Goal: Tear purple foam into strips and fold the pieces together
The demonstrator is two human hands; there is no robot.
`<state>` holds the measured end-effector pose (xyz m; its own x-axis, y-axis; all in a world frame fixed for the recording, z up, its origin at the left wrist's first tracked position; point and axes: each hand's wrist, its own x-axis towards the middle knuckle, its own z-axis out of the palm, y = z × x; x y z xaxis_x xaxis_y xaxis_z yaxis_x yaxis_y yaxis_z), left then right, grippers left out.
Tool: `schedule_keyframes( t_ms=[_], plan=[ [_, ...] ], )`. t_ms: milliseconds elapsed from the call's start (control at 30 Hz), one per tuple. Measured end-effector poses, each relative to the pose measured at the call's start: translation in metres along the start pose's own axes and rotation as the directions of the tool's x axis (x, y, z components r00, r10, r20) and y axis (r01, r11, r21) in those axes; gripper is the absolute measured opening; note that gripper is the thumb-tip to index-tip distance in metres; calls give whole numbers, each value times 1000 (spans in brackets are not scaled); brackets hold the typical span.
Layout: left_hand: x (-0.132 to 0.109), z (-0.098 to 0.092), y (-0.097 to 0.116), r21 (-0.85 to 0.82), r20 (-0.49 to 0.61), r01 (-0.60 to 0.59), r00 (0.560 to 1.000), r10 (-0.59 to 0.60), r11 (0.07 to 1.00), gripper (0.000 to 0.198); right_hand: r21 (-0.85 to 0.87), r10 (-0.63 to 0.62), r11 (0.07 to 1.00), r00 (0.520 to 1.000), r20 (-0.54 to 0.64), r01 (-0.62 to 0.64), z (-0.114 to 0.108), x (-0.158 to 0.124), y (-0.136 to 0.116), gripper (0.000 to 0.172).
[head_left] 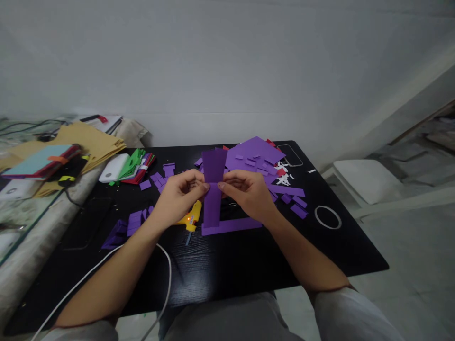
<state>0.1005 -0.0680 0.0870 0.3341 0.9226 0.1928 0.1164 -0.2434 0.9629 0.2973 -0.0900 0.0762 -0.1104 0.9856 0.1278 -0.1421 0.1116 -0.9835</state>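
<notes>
Between both hands is a purple paper strip (212,206), held upright with a crease across it at the fingertips. My left hand (185,192) pinches its left edge at the crease, and my right hand (245,189) pinches the right edge at the same height. Below, a second purple strip (236,226) lies flat on the table, by the lower end of the held one. Just right of my left wrist sits a yellow hot glue gun (194,215) with a small orange light, partly hidden by that hand.
Small purple paper pieces lie on the black table (199,274) on both sides. A large purple sheet (256,151) and white scraps (283,177) are behind my right hand. A clear ring (327,218) lies at right. A white cable (168,270) crosses near my left forearm.
</notes>
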Motion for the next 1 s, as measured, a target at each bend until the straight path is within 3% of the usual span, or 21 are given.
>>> schedule_keyframes(
  t_ms=[200,467,733,900,1000],
  plan=[
    [-1,5,0,-50,-11,40,999,-41,998,12,-59,-38,998,999,-19,37,2,-1,1,30],
    [-1,4,3,-18,-18,23,1000,-24,1000,11,-92,-63,994,996,-63,57,3,-2,2,30],
    [-2,11,-3,-133,-95,-29,995,17,991,11,-82,-81,994,995,-54,77,4,-1,3,30],
    [-2,8,-1,-83,-118,-110,988,100,990,6,-58,-156,986,988,18,157,0,0,1,13],
    [-2,5,2,-43,-108,-103,989,98,994,5,-75,-135,988,991,22,137,-2,-2,-3,8]
  ],
)
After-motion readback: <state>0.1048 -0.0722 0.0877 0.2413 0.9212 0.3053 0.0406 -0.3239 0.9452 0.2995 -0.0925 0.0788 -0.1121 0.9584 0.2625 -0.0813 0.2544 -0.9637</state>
